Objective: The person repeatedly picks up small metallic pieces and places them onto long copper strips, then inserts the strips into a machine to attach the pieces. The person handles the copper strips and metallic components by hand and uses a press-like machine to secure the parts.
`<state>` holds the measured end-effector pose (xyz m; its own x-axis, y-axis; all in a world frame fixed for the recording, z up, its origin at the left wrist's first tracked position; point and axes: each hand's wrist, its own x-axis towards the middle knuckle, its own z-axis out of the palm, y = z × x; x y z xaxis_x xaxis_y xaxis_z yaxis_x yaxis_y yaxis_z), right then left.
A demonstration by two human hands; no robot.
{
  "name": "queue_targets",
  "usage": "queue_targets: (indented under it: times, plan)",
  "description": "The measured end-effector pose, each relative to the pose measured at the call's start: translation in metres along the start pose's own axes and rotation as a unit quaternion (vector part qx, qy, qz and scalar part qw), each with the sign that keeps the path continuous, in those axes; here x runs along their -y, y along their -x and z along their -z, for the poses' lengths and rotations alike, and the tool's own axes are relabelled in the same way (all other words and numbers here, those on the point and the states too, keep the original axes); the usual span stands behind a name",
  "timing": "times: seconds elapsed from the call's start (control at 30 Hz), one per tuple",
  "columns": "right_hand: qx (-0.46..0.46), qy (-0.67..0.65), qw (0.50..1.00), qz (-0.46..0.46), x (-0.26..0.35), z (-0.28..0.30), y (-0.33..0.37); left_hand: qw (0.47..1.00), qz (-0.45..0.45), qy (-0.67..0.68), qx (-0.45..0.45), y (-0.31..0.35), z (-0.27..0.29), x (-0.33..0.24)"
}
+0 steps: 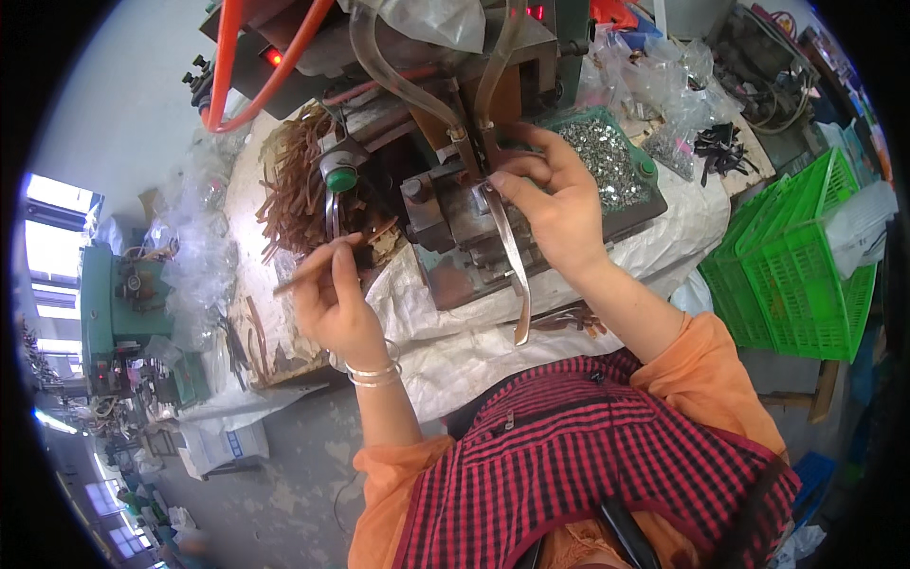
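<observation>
Our left hand (332,294) is closed round a thin brown strip (318,266), pinched between thumb and fingers, its far end angled toward the small press machine (445,204) in front of us. Our right hand (555,204) sits at the machine's head, fingers curled in narrow near the curved metal lever (512,261); looks like it pinches a small part there, but we can't tell from this angle. More brown strips (294,185) lie heaped just left of the machine, and a green tray of small silver hardware (607,156) sits just right of the right hand. Risks as we see them: the right fingertips are very close to the die area, so a cycle with them there could pinch; the strip could go in skewed since it's held at one end only; the metal bangles (374,373) on the left wrist could catch on the tabletop edge. The tabletop (664,237) is draped in white woven sacking, cluttered, with clear plastic bags (664,85) at the back. Orange hoses (237,66) loop over the machine. A green crate (796,256) stands right, a green machine (128,303) far left, over a grey concrete floor (275,474).
</observation>
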<state>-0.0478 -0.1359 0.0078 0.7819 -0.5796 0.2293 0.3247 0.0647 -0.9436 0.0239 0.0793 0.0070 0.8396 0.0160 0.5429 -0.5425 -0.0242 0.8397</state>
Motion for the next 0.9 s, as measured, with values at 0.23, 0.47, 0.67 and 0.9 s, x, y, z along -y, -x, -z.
queue_targets:
  times: [0.23, 0.47, 0.67, 0.9]
  plan:
    - [0.036, 0.038, 0.998, 0.023, 0.033, -0.001, 0.021, 0.894, -0.382, -0.102, 0.21, 0.011, -0.028, -0.041]
    - [-0.014, 0.624, 0.772, 0.117, -0.041, 0.107, -0.021, 0.852, -0.449, -0.086, 0.256, 0.02, -0.064, -0.029]
    - [-0.078, 0.576, 0.796, 0.171, -0.07, 0.142, -0.02, 0.839, -0.478, -0.074, 0.251, 0.015, -0.07, -0.001]
    - [-0.101, 0.55, 0.802, 0.211, -0.069, 0.128, -0.031, 0.875, -0.402, -0.111, 0.245, 0.028, -0.061, -0.014]
